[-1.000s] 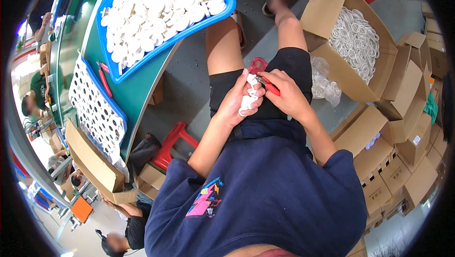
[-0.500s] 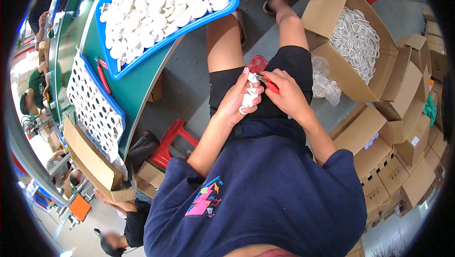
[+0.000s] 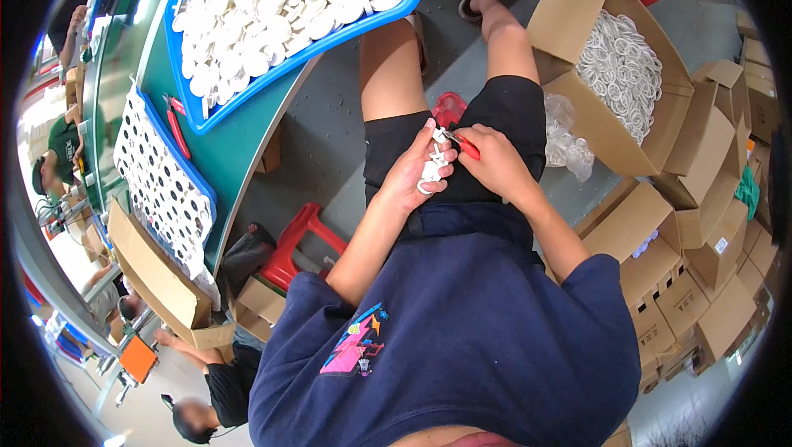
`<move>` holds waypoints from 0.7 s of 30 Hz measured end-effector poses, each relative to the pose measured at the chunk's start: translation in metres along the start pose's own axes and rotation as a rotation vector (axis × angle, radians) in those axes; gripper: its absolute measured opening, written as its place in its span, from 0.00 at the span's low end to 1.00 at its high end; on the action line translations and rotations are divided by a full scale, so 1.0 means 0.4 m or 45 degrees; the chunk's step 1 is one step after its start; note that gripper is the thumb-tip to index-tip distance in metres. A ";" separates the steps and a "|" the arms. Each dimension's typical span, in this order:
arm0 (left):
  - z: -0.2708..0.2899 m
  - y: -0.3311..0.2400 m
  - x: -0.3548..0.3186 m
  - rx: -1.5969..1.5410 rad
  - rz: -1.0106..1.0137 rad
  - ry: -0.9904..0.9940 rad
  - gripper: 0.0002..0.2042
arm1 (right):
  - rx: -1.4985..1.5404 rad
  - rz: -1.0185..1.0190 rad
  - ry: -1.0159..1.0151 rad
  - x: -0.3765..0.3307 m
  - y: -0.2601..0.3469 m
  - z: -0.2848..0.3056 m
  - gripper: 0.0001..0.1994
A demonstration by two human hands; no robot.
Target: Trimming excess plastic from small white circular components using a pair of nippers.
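A co-worker's arm [image 3: 193, 352] has shifted left; the left hand [image 3: 410, 171] clutches white pieces [image 3: 431, 171], the right hand [image 3: 495, 158] grips red-handled pliers [image 3: 469, 148]: a slip could nip the left hand.

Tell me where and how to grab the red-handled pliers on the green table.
Probably grip the long red handle from the picture's lower right: it reaches past the corner of the large blue tray, while the metal end lies between that tray and the black-spotted white sheet.

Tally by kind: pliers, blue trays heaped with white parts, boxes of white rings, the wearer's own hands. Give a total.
Pliers: 2
Heaped blue tray: 1
Box of white rings: 1
Wearer's hands: 2
Total: 6
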State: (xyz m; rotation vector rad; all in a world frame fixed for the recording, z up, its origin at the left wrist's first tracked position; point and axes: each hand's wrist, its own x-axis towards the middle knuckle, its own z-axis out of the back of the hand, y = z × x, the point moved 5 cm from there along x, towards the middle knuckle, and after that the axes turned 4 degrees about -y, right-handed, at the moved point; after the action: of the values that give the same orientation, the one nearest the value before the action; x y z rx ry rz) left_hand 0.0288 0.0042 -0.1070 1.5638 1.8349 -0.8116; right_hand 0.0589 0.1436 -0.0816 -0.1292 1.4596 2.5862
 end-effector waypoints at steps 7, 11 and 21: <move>0.018 0.004 0.011 0.019 0.002 -0.079 0.23 | 0.045 -0.097 0.101 0.005 -0.020 -0.019 0.07; 0.042 -0.001 0.027 0.017 0.031 -0.086 0.24 | -0.013 -0.079 0.044 0.008 -0.025 -0.034 0.06; 0.054 -0.043 -0.007 -0.090 0.009 -0.044 0.24 | -0.092 -0.140 0.113 0.020 -0.058 -0.053 0.08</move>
State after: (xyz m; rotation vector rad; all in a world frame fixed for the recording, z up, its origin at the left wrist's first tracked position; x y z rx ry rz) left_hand 0.0133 -0.0162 -0.1175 1.5024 1.8126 -0.7580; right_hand 0.0551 0.1383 -0.1134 -0.3279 1.3467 2.5744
